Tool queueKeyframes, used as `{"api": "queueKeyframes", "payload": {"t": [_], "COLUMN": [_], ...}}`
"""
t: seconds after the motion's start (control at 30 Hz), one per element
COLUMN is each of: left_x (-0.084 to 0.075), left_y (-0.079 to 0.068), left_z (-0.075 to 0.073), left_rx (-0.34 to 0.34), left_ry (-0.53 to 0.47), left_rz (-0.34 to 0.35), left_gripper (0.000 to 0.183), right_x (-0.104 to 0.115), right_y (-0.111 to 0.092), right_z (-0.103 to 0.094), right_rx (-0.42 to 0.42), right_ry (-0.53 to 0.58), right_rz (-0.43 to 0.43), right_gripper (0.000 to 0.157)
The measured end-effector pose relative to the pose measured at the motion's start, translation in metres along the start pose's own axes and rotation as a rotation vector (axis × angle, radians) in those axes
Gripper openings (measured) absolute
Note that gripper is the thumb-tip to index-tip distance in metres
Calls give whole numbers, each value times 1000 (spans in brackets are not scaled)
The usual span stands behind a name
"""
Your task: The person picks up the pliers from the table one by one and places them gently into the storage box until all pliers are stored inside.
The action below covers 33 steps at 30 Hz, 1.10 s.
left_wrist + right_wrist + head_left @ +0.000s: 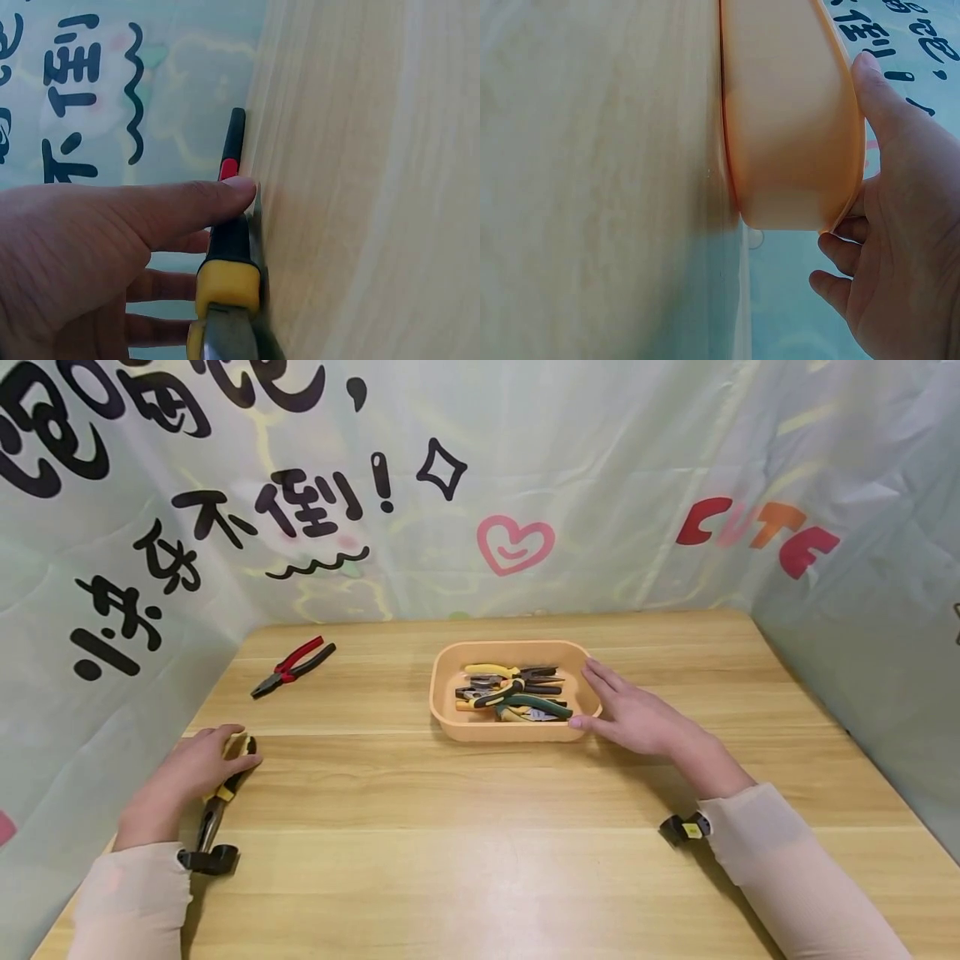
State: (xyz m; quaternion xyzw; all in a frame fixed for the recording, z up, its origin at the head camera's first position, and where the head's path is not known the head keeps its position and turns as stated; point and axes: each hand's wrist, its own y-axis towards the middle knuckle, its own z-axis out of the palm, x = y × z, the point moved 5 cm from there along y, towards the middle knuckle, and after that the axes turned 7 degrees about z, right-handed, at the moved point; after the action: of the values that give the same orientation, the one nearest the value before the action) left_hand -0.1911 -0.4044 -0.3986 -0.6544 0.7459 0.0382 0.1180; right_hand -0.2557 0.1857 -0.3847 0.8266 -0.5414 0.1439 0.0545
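Observation:
My left hand (198,768) is at the left of the table, with thumb and fingers around the handles of long-nose pliers (213,817) in yellow and black. Their grey jaws point back toward the wrist. In the left wrist view, the thumb lies across a black handle (230,244), and the other fingers are on its far side. My right hand (633,710) holds the right end of an orange plastic basket (510,732), thumb at the front rim and fingers at the side. Inside the basket lie several pliers (517,689) with yellow, black and green handles.
Red-and-black pliers (288,670) lie on the wooden table (420,835) at the back left, beyond my left hand. A printed cloth (600,468) hangs behind the table and along its sides. A small black wrist camera (682,830) sits at the right sleeve.

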Motion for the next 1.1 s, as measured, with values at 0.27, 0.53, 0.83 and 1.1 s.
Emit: {"api": "queueKeyframes", "payload": {"t": [0.27, 0.53, 0.83, 1.1], "left_x": [-5, -18, -8, -26], "left_y": [5, 7, -9, 6], "left_z": [1, -2, -8, 0], "left_rx": [16, 24, 124, 52], "left_ry": [10, -8, -31, 33], "left_rz": [19, 41, -31, 79], "left_gripper": [72, 76, 55, 54], "right_x": [0, -1, -1, -1], "right_y": [0, 0, 1, -1], "right_z": [0, -1, -1, 1], "right_rx": [1, 4, -2, 3], "right_ry": [2, 3, 4, 12], "right_rz": [-3, 0, 1, 3], "right_gripper": [99, 99, 100, 100]}}
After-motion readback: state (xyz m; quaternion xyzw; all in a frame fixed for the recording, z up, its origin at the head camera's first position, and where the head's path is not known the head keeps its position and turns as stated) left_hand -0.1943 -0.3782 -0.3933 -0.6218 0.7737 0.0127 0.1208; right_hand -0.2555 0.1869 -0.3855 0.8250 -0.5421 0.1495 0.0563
